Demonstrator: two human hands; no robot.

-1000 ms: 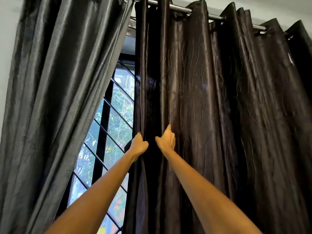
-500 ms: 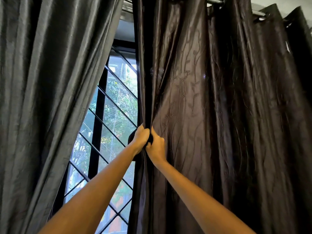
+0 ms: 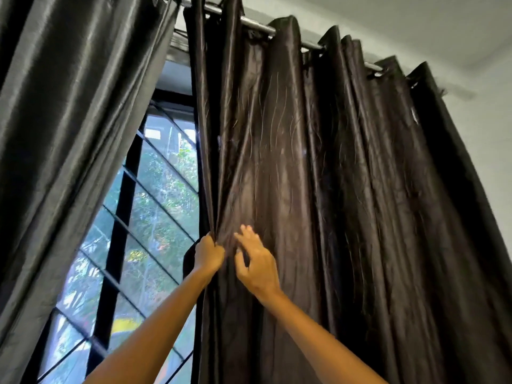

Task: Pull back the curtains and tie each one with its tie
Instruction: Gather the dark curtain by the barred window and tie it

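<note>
While the left hand [image 3: 208,254] grips the dark curtain [image 3: 318,189] edge, the right hand [image 3: 256,263] hovers beside it, fingers loosely spread

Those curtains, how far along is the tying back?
Early on. The grey curtain is partly aside, showing the window, but no tie is visible. In hand: the left hand grips the dark curtain edge; the right hand hovers open beside it. Left: gathering and tying both.
</note>
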